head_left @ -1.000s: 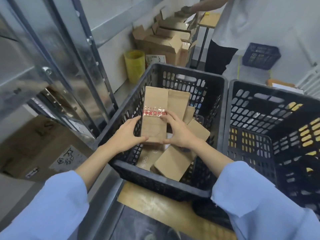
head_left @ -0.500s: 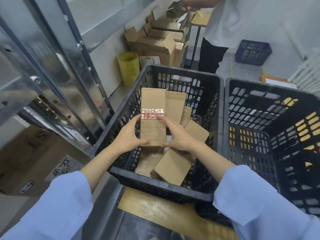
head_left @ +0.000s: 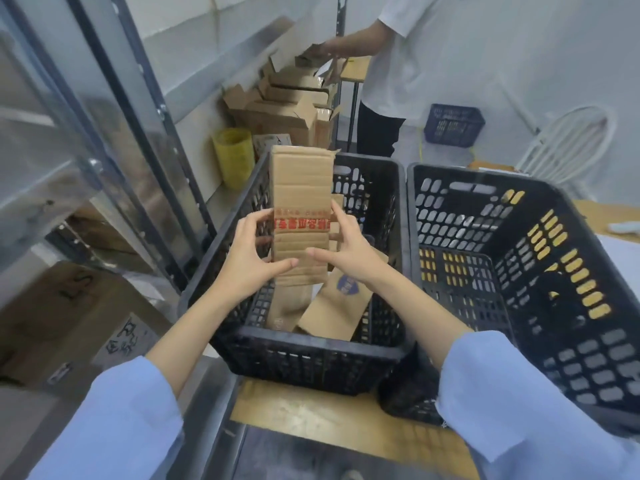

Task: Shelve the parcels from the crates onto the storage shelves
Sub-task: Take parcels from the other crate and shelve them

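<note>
A tall brown cardboard parcel (head_left: 299,188) with a band of red-printed tape stands upright above the left black crate (head_left: 304,358). My left hand (head_left: 247,258) grips its left side and my right hand (head_left: 346,249) grips its right side. Several more cardboard parcels (head_left: 332,313) lie loose in the bottom of that crate. The metal storage shelves (head_left: 104,140) rise at the left, close beside the crate.
A second black crate (head_left: 540,282) stands at the right. A large cardboard box (head_left: 55,323) sits on the low shelf at left. Behind are a yellow bin (head_left: 233,157), open cartons (head_left: 287,109), a person in a white shirt (head_left: 391,64), a blue crate (head_left: 453,124) and a white chair (head_left: 568,140).
Both hands have lifted the taped parcel up out of the crate, so it now stands higher, above the crate's rim. The parcels left below lie uncovered.
</note>
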